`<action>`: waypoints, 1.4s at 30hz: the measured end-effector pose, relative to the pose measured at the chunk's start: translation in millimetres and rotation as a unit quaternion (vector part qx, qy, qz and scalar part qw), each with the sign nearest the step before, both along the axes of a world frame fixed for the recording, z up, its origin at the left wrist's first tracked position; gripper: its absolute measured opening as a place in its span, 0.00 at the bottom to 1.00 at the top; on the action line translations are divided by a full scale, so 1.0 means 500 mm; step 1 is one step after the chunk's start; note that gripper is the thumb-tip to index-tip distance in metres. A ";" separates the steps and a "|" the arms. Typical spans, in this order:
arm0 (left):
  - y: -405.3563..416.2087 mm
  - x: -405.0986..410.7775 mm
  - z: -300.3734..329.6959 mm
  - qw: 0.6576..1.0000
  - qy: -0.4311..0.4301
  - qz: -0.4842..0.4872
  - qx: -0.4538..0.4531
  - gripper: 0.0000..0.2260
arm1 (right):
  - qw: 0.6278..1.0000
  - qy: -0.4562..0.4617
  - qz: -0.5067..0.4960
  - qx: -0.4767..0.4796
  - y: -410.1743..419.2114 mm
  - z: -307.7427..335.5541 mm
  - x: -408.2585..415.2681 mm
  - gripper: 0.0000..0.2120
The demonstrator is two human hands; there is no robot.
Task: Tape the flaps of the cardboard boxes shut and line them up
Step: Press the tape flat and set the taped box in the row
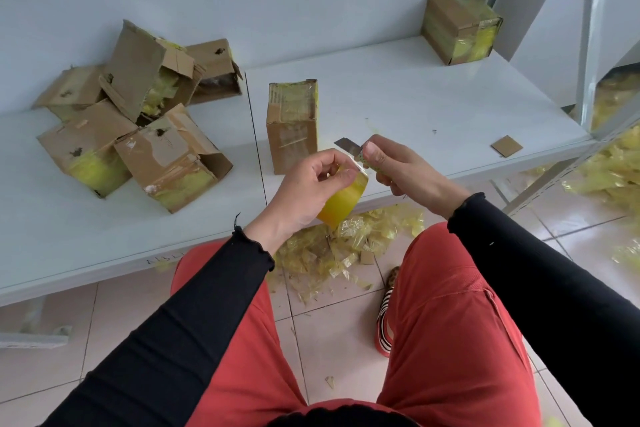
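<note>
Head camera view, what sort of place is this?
Probably a makeshift packing or storeroom corner: worn cardboard boxes piled on a low white metal shelf, yellow tape scraps littering the tiled floor, and a tape roll in the left hand.

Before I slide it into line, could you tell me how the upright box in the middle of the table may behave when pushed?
The upright box stands on a small end, so a high push would probably tip it. On the smooth white table it should slide easily. It looks light.

A storeroom or packing space — white metal shelving [415,87], worn cardboard boxes [138,121], tiled floor [52,357].
</note>
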State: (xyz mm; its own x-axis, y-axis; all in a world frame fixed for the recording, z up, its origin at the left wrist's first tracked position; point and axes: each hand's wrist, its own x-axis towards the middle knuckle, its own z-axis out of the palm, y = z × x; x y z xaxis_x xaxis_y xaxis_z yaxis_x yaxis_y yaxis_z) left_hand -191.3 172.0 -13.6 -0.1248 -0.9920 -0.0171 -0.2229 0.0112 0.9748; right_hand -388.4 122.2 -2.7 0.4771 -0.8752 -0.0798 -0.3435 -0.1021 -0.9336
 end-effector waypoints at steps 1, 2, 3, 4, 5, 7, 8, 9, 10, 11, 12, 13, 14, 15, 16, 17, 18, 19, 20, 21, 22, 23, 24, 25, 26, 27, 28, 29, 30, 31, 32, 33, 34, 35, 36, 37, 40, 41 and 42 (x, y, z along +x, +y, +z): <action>-0.003 -0.002 0.000 1.000 0.000 -0.007 -0.002 0.06 | 1.000 0.001 0.001 0.004 -0.001 0.000 -0.002 0.35; -0.007 -0.005 -0.001 1.000 -0.002 -0.012 -0.004 0.06 | 1.000 0.001 0.002 0.007 -0.002 -0.002 -0.005 0.34; -0.012 -0.007 -0.002 1.000 -0.005 -0.015 -0.005 0.06 | 1.000 -0.004 0.005 0.008 -0.003 -0.005 -0.007 0.33; -0.016 -0.009 -0.006 1.000 -0.006 -0.015 -0.004 0.07 | 1.000 -0.014 0.009 0.004 -0.005 -0.010 -0.010 0.30; -0.020 -0.009 -0.010 1.000 -0.006 -0.015 -0.002 0.07 | 1.000 -0.023 0.013 -0.006 -0.007 -0.014 -0.012 0.26; -0.028 -0.010 -0.018 1.000 -0.011 -0.014 0.000 0.07 | 0.999 -0.029 0.010 -0.029 -0.014 -0.025 -0.015 0.17; -0.031 -0.009 -0.022 1.000 -0.014 -0.013 -0.001 0.06 | 0.999 -0.031 0.004 -0.030 -0.017 -0.030 -0.015 0.14; -0.036 -0.010 -0.025 1.000 -0.015 -0.012 -0.001 0.06 | 0.999 -0.034 -0.002 -0.024 -0.021 -0.035 -0.015 0.13; -0.041 -0.010 -0.027 1.000 -0.014 -0.010 0.001 0.05 | 0.999 -0.041 -0.010 -0.012 -0.024 -0.040 -0.016 0.13; -0.046 -0.012 -0.029 1.000 -0.012 -0.007 0.003 0.05 | 0.998 -0.055 -0.019 0.005 -0.028 -0.044 -0.016 0.12; -0.052 -0.015 -0.032 1.000 -0.013 -0.004 0.004 0.05 | 0.996 -0.076 -0.030 0.024 -0.032 -0.047 -0.015 0.11; -0.059 -0.020 -0.034 1.000 -0.020 -0.001 0.001 0.05 | 0.993 -0.100 -0.045 0.043 -0.038 -0.050 -0.014 0.10; -0.067 -0.027 -0.037 0.999 -0.039 0.007 -0.007 0.05 | 0.988 -0.123 -0.065 0.063 -0.046 -0.053 -0.014 0.09; -0.076 -0.036 -0.041 0.997 -0.069 0.019 -0.020 0.07 | 0.982 -0.142 -0.089 0.083 -0.055 -0.054 -0.015 0.08; -0.085 -0.046 -0.046 0.993 -0.104 0.036 -0.035 0.10 | 0.977 -0.152 -0.114 0.101 -0.065 -0.057 -0.016 0.07; -0.096 -0.058 -0.051 0.988 -0.133 0.057 -0.056 0.14 | 0.971 -0.153 -0.139 0.117 -0.076 -0.061 -0.017 0.07; -0.107 -0.070 -0.055 0.981 -0.160 0.077 -0.083 0.17 | 0.967 -0.147 -0.167 0.128 -0.087 -0.066 -0.019 0.08; -0.119 -0.083 -0.058 0.970 -0.192 0.093 -0.116 0.18 | 0.962 -0.134 -0.195 0.134 -0.098 -0.072 -0.020 0.08; -0.131 -0.096 -0.062 0.957 -0.228 0.101 -0.151 0.18 | 0.958 -0.119 -0.224 0.136 -0.111 -0.079 -0.021 0.08; -0.143 -0.108 -0.068 0.941 -0.266 0.098 -0.185 0.16 | 0.952 -0.108 -0.251 0.135 -0.125 -0.086 -0.021 0.08; -0.155 -0.119 -0.075 0.924 -0.308 0.085 -0.211 0.14 | 0.947 -0.101 -0.274 0.133 -0.140 -0.093 -0.021 0.08; -0.164 -0.128 -0.086 0.905 -0.353 0.063 -0.230 0.13 | 0.942 -0.097 -0.294 0.132 -0.155 -0.099 -0.021 0.07; -0.171 -0.136 -0.098 0.885 -0.397 0.037 -0.241 0.15 | 0.937 -0.090 -0.312 0.129 -0.170 -0.106 -0.023 0.07; -0.173 -0.143 -0.109 0.870 -0.431 0.011 -0.240 0.19 | 0.933 -0.082 -0.328 0.125 -0.183 -0.115 -0.025 0.07; -0.173 -0.148 -0.119 0.858 -0.457 -0.016 -0.233 0.22 | 0.931 -0.071 -0.338 0.120 -0.194 -0.123 -0.030 0.08; -0.169 -0.151 -0.127 0.849 -0.477 -0.040 -0.223 0.25 | 0.931 -0.055 -0.341 0.117 -0.200 -0.129 -0.036 0.07; -0.164 -0.151 -0.132 0.843 -0.491 -0.060 -0.212 0.27 | 0.936 -0.026 -0.335 0.106 -0.203 -0.137 -0.043 0.07; -0.157 -0.149 -0.134 0.840 -0.498 -0.075 -0.204 0.27 | 0.944 0.039 -0.317 0.080 -0.205 -0.145 -0.053 0.09; -0.148 -0.142 -0.130 0.844 -0.488 -0.084 -0.205 0.26 | 0.946 0.143 -0.291 0.027 -0.205 -0.152 -0.061 0.13; -0.135 -0.132 -0.123 0.857 -0.462 -0.087 -0.213 0.24 | 0.933 0.232 -0.273 -0.038 -0.203 -0.153 -0.065 0.16; -0.119 -0.119 -0.113 0.870 -0.427 -0.088 -0.229 0.23 | 0.916 0.276 -0.270 -0.106 -0.199 -0.148 -0.061 0.16; -0.103 -0.104 -0.102 0.878 -0.396 -0.089 -0.253 0.21 | 0.909 0.267 -0.275 -0.162 -0.191 -0.137 -0.050 0.13; -0.087 -0.087 -0.090 0.878 -0.376 -0.086 -0.285 0.19 | 0.912 0.224 -0.278 -0.204 -0.183 -0.123 -0.035 0.09; -0.072 -0.066 -0.076 0.873 -0.363 -0.077 -0.315 0.17 | 0.919 0.177 -0.270 -0.226 -0.174 -0.109 -0.016 0.06; -0.061 -0.042 -0.064 0.869 -0.357 -0.064 -0.338 0.15 | 0.928 0.137 -0.259 -0.229 -0.164 -0.095 0.005 0.05; -0.053 -0.015 -0.053 0.864 -0.355 -0.047 -0.354 0.13 | 0.937 0.106 -0.248 -0.221 -0.155 -0.082 0.025 0.05; -0.046 0.072 -0.026 0.852 -0.357 0.044 -0.380 0.10 | 0.956 0.029 -0.233 -0.178 -0.126 -0.053 0.074 0.07; -0.049 0.099 -0.019 0.855 -0.347 0.085 -0.375 0.09 | 0.958 0.011 -0.229 -0.171 -0.120 -0.049 0.084 0.08; -0.053 0.123 -0.013 0.863 -0.328 0.127 -0.363 0.09 | 0.960 0.002 -0.224 -0.168 -0.116 -0.046 0.094 0.10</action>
State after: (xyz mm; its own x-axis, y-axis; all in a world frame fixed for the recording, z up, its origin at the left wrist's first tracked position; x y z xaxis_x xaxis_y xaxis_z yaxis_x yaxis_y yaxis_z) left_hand -130.0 145.3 -20.1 -0.1011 -0.7650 0.6360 -0.8086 0.4356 0.3954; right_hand -341.5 64.3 -25.7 0.0480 -0.9691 0.2421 -0.4260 -0.2391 -0.8726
